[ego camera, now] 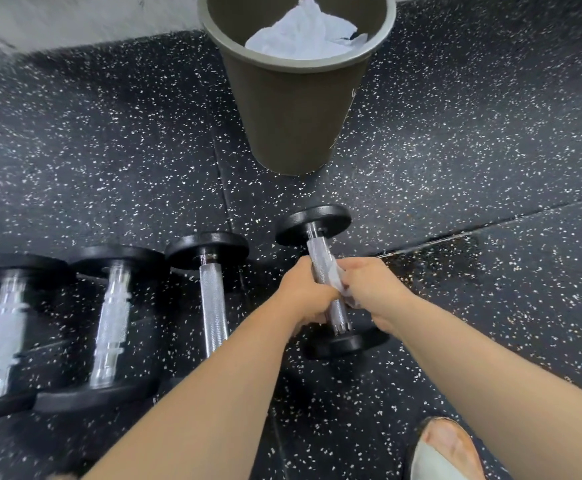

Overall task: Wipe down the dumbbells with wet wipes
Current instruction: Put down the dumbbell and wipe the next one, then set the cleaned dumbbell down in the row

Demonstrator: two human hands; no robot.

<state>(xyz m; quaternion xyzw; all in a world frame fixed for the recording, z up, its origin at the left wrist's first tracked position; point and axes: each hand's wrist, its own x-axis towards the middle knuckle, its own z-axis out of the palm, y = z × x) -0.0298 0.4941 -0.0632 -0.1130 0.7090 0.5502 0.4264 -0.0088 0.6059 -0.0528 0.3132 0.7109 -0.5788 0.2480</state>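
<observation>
At the bottom right edge, a foot in a pale open sandal (pixel 445 448) stands on the black rubber floor flecked with white (pixel 490 168). Two bare forearms reach forward from there and meet over a small black dumbbell with a knurled silver handle (pixel 320 251), whose bar points away from the person. The left hand (pixel 303 292) has its fingers curled round the handle from the left side. The right hand (pixel 372 289) grips a thin white wet wipe (pixel 334 275), bunched in its curled fingers and pressed against the right side of the same handle. The dumbbell's near plate shows just below the hands and its far plate just beyond them.

Left of it, three more black dumbbells with silver handles (pixel 213 296) lie side by side in a row, each roughly parallel to the held one; the two leftmost are blurred.

Farther off stands a round olive-brown plastic bin (pixel 296 98) with crumpled white sheets (pixel 303 32) inside it. Behind the bin, at the top left, runs a pale wall (pixel 75 15).
</observation>
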